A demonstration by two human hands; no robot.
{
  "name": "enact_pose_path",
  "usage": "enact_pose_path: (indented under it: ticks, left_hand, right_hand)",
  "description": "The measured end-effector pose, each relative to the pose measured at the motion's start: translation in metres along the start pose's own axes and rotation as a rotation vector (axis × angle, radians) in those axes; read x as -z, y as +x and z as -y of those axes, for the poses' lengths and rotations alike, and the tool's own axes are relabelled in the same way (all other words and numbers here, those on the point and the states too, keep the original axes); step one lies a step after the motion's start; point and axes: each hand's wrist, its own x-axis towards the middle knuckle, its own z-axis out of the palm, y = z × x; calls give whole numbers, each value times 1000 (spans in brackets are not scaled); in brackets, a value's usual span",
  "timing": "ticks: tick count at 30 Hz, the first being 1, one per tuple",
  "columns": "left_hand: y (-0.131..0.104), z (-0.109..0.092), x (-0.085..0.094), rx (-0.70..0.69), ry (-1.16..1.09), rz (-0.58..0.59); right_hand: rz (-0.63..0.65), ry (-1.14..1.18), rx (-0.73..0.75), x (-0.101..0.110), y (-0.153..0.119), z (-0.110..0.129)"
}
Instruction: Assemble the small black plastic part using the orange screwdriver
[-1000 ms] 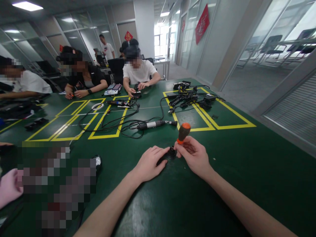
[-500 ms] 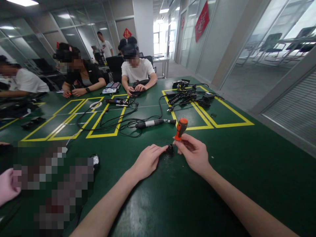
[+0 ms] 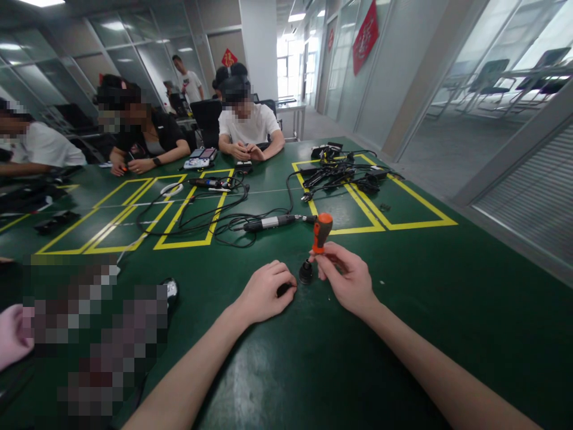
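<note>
My right hand (image 3: 347,275) pinches an orange and black screwdriver (image 3: 321,232) low down, with its handle pointing up. Just left of those fingers, a small black round part (image 3: 306,272) stands on the green table (image 3: 358,370). My left hand (image 3: 271,289) rests on the table left of that part, its fingers curled with the tips near the thumb. Whether anything is between them is hidden.
A corded grey and black electric screwdriver (image 3: 271,223) lies beyond my hands. Tangled black cables and tools (image 3: 331,173) sit farther back right. Across the table a person in white (image 3: 250,128) handles a small item; others sit at left.
My left hand has drawn its extended finger back from the black part and curled it. The screwdriver has shifted slightly left and stands more upright. The person opposite has raised their hands.
</note>
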Motion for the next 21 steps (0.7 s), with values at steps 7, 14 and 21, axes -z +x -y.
enact_pose_path:
  ticks: [7,14,21]
  left_hand:
    - [0,-3,-3,-33,1,28]
    - [1,-12,-8,-106,7,52]
    - [1,-5,-7,-103,6,-148]
  right_hand:
    - [-2,93,-47,0,-2,-7]
    - [-45,131,-98,-2,-4,-10]
    - [-86,119,-138,-3,-1,-8]
